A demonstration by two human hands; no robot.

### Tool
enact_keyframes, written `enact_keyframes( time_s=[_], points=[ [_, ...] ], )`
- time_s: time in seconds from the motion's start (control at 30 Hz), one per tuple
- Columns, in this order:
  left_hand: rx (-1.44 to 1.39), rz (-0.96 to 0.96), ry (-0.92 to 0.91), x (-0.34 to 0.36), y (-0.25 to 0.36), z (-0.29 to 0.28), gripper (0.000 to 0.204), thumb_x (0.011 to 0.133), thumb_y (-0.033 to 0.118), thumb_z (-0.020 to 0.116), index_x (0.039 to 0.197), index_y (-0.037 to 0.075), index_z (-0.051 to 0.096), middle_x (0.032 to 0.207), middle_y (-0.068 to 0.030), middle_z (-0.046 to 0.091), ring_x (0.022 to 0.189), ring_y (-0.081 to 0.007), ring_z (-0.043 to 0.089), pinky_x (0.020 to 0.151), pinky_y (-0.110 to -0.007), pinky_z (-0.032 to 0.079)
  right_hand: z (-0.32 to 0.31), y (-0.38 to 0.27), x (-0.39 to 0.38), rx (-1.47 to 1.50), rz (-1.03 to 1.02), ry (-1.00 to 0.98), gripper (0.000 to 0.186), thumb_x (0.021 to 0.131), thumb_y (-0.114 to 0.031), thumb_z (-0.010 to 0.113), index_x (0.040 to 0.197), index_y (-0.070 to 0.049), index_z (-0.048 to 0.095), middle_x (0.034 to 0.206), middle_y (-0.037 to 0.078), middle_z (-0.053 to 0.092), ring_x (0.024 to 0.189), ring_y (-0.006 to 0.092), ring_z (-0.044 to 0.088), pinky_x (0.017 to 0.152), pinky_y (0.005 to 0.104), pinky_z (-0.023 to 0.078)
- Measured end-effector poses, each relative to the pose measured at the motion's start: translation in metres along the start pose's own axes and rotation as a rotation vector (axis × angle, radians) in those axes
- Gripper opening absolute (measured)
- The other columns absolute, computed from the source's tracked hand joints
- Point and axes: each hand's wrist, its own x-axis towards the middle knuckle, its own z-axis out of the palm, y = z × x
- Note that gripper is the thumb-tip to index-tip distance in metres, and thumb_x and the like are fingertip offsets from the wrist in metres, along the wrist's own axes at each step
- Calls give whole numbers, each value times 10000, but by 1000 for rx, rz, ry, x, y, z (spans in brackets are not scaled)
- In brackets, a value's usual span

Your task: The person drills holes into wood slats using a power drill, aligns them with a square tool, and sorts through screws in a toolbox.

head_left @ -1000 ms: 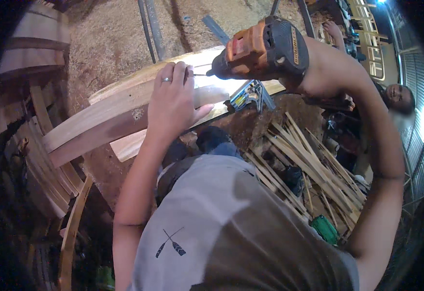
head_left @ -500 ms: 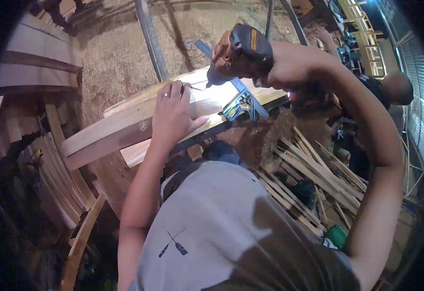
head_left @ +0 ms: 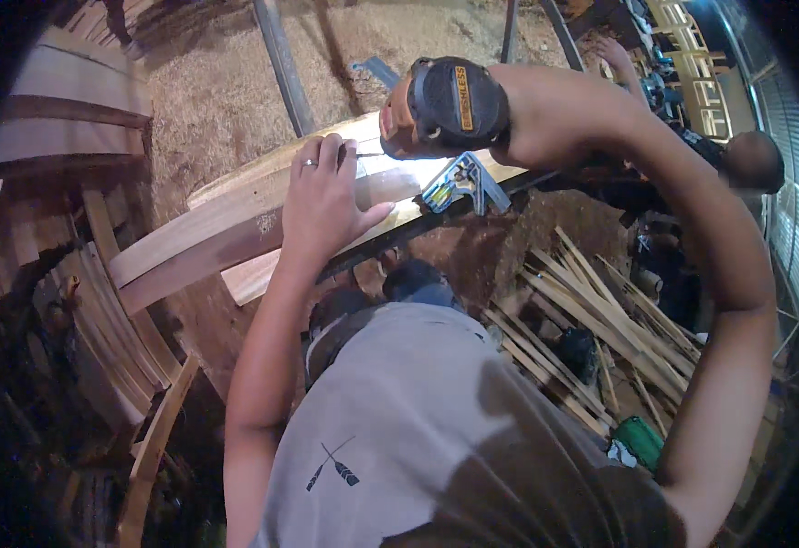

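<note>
My right hand (head_left: 525,123) is closed round the handle of an orange-and-black cordless drill (head_left: 443,108), held over the workpiece. The drill's body hides its chuck and tip, and most of my fingers are out of sight behind it. Bright light falls on the wood beneath. My left hand (head_left: 322,196) grips a thick, slightly curved wooden beam (head_left: 203,224), its fingers bent over the far side and the thumb stretched out to the right. Under the beam lies a paler board (head_left: 251,277). A blue combination square (head_left: 459,185) rests on the wood just right of the drill.
Long wooden strips (head_left: 591,315) are heaped at the right, near a green bundle (head_left: 638,442). Large timbers (head_left: 70,119) stand stacked at the left. Sawdust (head_left: 212,119) covers the ground beyond the beam, crossed by a metal bar (head_left: 282,68). Another person (head_left: 751,163) is at the far right.
The drill has turned and shifted slightly left, so its back now faces me and its nose is hidden. My left hand stays on the beam, almost unmoved.
</note>
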Motion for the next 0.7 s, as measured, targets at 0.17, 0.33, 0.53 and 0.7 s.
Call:
enact_keyframes(
  time_s=[0.17,0.33,0.53,0.7],
  points=[
    [-13,12,-2,3,2,1,815,649,496,779,1211,-46,547,1189,-180,499,1177,-361,438,1052,-464,337,-2,2,-5,109,5,23,360,693,-69,610,1050,-28,637,861,197,690,783,325,664,720,407,517],
    [-7,16,-4,1,2,3,815,648,491,779,1205,-56,545,1184,-182,501,1167,-361,441,1053,-461,335,1,4,-8,155,31,-3,395,693,-61,610,1086,-35,624,900,186,695,820,323,663,748,401,516],
    [0,11,0,-2,1,3,810,647,496,781,1194,-56,552,1186,-178,503,1165,-356,444,1052,-461,337,7,0,-8,89,13,64,412,683,-66,624,1094,-38,622,938,205,690,875,350,663,783,403,514],
    [22,6,-56,3,1,-4,841,660,494,783,1257,-37,521,1231,-185,496,1187,-366,446,1052,-468,342,2,-2,-4,36,97,52,438,708,-185,695,1098,-19,584,986,225,664,933,392,641,823,427,503]
  ],
)
